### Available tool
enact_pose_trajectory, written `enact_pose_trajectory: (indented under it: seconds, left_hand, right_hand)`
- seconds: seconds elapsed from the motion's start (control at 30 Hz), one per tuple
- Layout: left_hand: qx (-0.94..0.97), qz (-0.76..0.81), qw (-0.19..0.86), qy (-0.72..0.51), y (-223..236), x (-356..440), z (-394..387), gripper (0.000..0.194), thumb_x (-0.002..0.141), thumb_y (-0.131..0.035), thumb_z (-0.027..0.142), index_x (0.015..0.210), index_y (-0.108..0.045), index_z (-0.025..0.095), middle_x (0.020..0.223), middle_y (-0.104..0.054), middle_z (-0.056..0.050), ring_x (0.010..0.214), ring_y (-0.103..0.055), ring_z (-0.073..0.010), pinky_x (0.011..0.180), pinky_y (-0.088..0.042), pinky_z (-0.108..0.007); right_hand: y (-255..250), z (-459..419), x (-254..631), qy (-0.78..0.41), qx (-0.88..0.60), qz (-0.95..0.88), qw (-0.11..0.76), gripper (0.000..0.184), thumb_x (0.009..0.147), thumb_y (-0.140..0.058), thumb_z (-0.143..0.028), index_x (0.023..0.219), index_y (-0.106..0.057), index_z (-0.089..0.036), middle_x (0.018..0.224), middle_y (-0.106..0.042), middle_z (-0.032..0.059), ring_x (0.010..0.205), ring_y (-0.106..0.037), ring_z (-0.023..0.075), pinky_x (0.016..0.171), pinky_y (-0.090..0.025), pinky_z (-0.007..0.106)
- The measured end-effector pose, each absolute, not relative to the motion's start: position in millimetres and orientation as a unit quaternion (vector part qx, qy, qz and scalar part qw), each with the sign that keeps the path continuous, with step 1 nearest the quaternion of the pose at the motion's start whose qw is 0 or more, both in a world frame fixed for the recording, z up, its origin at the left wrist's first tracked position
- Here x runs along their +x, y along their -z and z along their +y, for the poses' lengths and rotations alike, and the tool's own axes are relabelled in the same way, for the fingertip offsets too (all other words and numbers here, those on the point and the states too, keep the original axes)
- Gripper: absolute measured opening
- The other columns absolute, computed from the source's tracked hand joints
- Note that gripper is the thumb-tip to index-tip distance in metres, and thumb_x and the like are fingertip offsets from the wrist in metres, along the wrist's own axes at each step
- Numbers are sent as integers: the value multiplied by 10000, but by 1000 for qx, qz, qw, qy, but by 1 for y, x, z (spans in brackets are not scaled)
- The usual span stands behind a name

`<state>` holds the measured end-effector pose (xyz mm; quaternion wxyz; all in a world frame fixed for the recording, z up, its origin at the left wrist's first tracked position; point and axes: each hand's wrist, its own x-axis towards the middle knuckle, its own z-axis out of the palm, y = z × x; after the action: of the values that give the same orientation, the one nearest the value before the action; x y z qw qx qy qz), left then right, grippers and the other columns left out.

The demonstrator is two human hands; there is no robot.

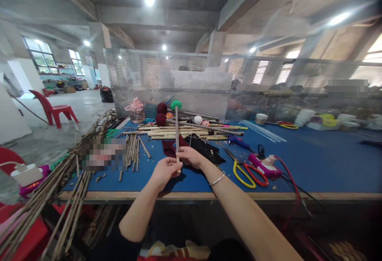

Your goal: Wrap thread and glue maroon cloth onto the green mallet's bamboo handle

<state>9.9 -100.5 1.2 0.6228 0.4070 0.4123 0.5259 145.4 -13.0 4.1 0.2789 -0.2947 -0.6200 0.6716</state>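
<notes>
A thin greyish stick (177, 129) with a fuzzy green ball (176, 104) on its top end stands nearly upright before me. My left hand (164, 172) is closed round the stick's lower end, its thumb along the front. Just above it, my right hand (190, 156), with a bracelet on the wrist, pinches the same stick. Behind my right hand lies black cloth (204, 149), and a piece of dark red cloth (168, 148) is behind the stick. To the right are scissors (244, 168) with one yellow and one red handle, and a blue glue gun (238, 141).
Bare sticks (161, 133) lie across the blue table (322, 161); short twigs (133, 151) are left of them. Dark red balls (161, 114) and a white ball (197, 119) sit behind. Long branches (47, 197) overhang the left edge. A purple power strip (264, 166) has cables.
</notes>
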Motion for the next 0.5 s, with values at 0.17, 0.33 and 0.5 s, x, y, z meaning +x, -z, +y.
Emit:
enact_pose_trajectory:
  seconds: [0.17,0.33,0.5]
  left_hand:
    - [394,400,662,-496,-4,7,-101,316,591,-752,295,776,-587,100,736,-640,-61,585,-585,-79,601,-491,-208]
    - [401,417,639,-507,-7,11,-102,346,585,-747,347,760,-569,108,639,-602,-19,546,-556,-66,553,-460,-185]
    - [406,442,611,-517,-5,13,-102,377,525,-784,327,716,-542,109,566,-578,1,486,-521,-56,514,-443,-182]
  right_hand:
    - [-6,-16,144,-698,-278,-609,254,318,668,-665,-388,715,-441,-169,426,-309,-120,338,-172,16,341,-84,185]
    - [-3,-14,144,-681,-290,-616,271,325,658,-673,-379,698,-424,-174,431,-325,-117,338,-188,18,340,-89,185]
    - [-5,-15,145,-689,-290,-608,268,350,643,-686,-393,697,-415,-179,420,-316,-121,336,-182,18,346,-81,192]
